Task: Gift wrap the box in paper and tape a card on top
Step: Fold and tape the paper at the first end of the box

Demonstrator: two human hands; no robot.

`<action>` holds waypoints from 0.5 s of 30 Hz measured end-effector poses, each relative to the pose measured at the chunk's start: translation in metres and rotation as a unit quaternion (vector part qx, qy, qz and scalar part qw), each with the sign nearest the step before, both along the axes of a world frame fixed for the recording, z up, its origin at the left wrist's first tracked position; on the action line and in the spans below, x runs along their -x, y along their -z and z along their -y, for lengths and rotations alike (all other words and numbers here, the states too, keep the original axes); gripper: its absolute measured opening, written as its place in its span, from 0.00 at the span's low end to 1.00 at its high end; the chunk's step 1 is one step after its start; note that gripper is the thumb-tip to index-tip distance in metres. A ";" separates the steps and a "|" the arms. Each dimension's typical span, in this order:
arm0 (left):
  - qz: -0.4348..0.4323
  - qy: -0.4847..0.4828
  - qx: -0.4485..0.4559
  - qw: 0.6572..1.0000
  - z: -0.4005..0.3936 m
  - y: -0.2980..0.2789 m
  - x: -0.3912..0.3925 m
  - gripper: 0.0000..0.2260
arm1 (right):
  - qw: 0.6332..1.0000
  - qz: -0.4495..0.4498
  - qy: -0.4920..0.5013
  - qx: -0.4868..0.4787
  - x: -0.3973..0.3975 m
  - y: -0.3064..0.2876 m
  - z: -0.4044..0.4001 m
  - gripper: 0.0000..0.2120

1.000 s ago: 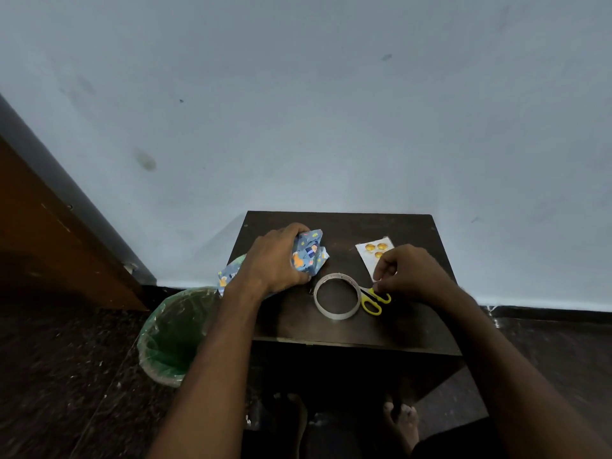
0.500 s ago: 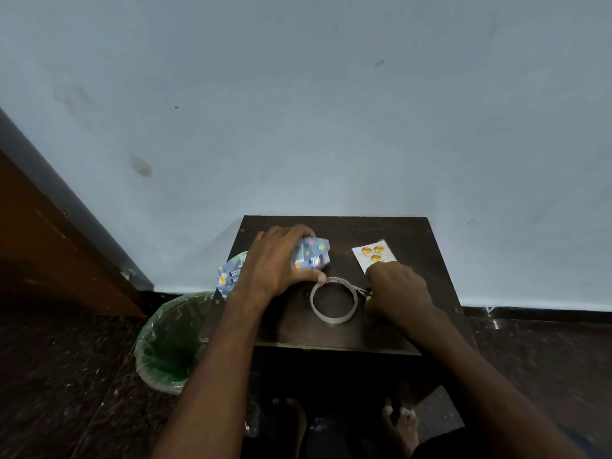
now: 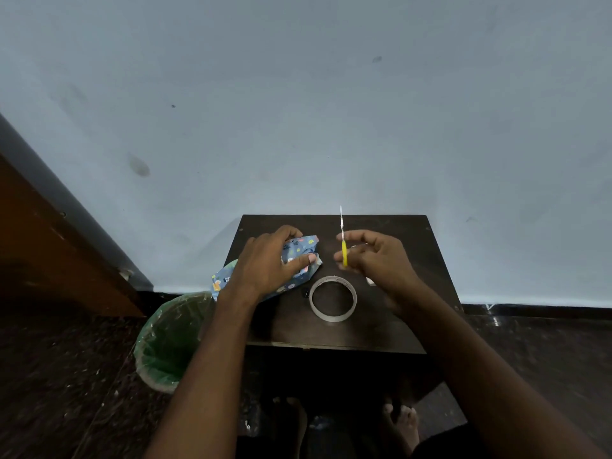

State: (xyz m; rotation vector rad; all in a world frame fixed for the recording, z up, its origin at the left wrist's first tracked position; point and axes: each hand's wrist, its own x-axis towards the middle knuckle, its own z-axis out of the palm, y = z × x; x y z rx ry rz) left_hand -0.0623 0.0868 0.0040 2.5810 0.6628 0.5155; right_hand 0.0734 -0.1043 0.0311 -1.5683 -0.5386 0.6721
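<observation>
- Head view: the left hand (image 3: pixel 265 266) grips the box wrapped in blue patterned paper (image 3: pixel 299 256), thumb on its near side, pressing it onto the dark table (image 3: pixel 390 329).
- The right hand (image 3: pixel 371 260) pinches yellow-handled scissors (image 3: pixel 343 246), blades pointing up.
- A tape roll (image 3: pixel 333 298) lies flat just nearer than both hands, between them.
- A green-lined bin (image 3: pixel 169 342) stands below the left forearm.
</observation>
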 end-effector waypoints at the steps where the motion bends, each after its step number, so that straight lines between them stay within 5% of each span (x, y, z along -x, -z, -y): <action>1: -0.007 0.005 0.012 1.000 0.001 0.001 0.000 0.29 | 0.999 -0.037 0.006 -0.020 0.001 0.000 -0.004 0.15; 7: -0.125 -0.007 0.000 0.992 0.004 -0.004 0.001 0.44 | 0.988 -0.139 0.058 -0.046 -0.001 0.012 -0.025 0.08; 11: -0.032 0.006 0.015 0.999 0.002 -0.007 0.001 0.34 | 0.979 -0.184 0.066 -0.051 0.001 0.018 -0.035 0.05; 15: 0.004 0.001 -0.056 0.998 0.004 -0.009 -0.007 0.41 | 0.979 -0.177 0.072 -0.077 0.006 0.019 -0.039 0.10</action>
